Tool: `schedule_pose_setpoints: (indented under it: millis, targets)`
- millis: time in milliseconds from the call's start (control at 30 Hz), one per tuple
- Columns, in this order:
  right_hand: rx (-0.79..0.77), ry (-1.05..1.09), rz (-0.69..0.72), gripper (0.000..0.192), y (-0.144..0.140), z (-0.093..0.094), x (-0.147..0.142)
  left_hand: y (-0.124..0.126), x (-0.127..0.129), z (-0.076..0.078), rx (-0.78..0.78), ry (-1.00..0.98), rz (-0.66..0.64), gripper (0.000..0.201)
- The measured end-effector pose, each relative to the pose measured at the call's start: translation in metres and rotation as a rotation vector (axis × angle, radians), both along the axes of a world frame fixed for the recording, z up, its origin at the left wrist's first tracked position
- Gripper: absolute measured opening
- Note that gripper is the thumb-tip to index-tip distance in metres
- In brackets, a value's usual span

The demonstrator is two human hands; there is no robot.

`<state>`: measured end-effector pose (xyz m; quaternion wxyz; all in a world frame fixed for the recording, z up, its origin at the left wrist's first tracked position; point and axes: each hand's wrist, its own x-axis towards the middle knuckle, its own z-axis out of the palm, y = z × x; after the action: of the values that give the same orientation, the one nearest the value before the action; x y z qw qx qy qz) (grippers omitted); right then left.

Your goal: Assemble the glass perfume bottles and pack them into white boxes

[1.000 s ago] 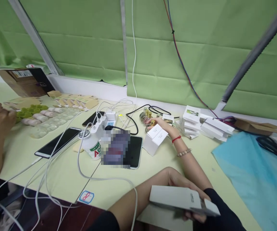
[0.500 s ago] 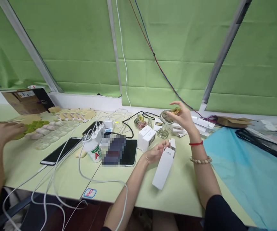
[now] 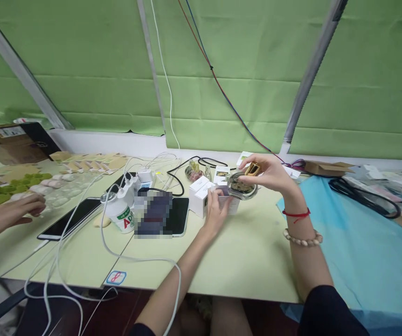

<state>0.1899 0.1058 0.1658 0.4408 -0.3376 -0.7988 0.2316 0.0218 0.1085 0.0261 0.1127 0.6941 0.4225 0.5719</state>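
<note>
Around the gold cap of a round, clear glass perfume bottle (image 3: 242, 186), the fingers of my right hand (image 3: 269, 172) are closed. The bottle is tilted, and dark specks show in its glass body. Just left of and below it, my left hand (image 3: 217, 212) is closed on a white box (image 3: 234, 206), which is partly hidden behind the hand and the bottle. Next to my left fingers, a pair of small white cartons (image 3: 199, 197) stands upright. Several small gold-capped bottles (image 3: 194, 171) stand behind these cartons.
A phone (image 3: 180, 217), a white drink bottle (image 3: 122, 217) and white cables lie left of my arms. Farther left, another person's hand (image 3: 26, 210) is over pale and green moulds (image 3: 15, 186). A blue sheet (image 3: 355, 242) covers the right side.
My right hand has lowered the perfume bottle toward my left hand. The white box has turned away from me and moved up and left. The other person's hand has shifted.
</note>
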Motion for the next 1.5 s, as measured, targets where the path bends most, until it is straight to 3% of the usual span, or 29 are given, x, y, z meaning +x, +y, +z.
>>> schedule_pose_setpoints:
  millis: [133,433,633,767,967,1100,1300,1500]
  targets:
    - [-0.027,-0.112,0.112,0.028,0.008,-0.006,-0.010,0.000,0.004,-0.007,-0.011,0.062,-0.027,0.028]
    - [-0.049,-0.194,0.166,0.022,0.025,-0.018,-0.001,0.009,0.006,-0.021,0.051,0.054,0.008,0.023]
    - [0.003,-0.292,0.097,0.031,0.023,-0.020,-0.014,0.021,0.010,-0.032,0.146,-0.090,-0.013,0.039]
    - [0.016,-0.407,0.045,0.024,0.022,-0.019,-0.020,0.026,0.009,-0.037,0.161,-0.136,-0.048,0.043]
    - [0.018,-0.533,-0.023,0.015,0.021,-0.017,-0.020,0.017,0.005,-0.025,0.091,-0.063,-0.087,0.031]
    - [0.014,-0.588,-0.078,0.010,0.020,-0.019,-0.022,0.010,0.002,-0.013,0.012,0.034,-0.119,0.034]
    - [-0.068,-0.574,0.014,0.007,0.026,-0.025,-0.020,0.011,-0.003,-0.004,-0.055,0.104,-0.174,0.038]
    - [-0.106,-0.581,0.079,0.007,0.027,-0.025,-0.024,0.009,-0.002,0.000,-0.036,0.197,-0.119,0.038]
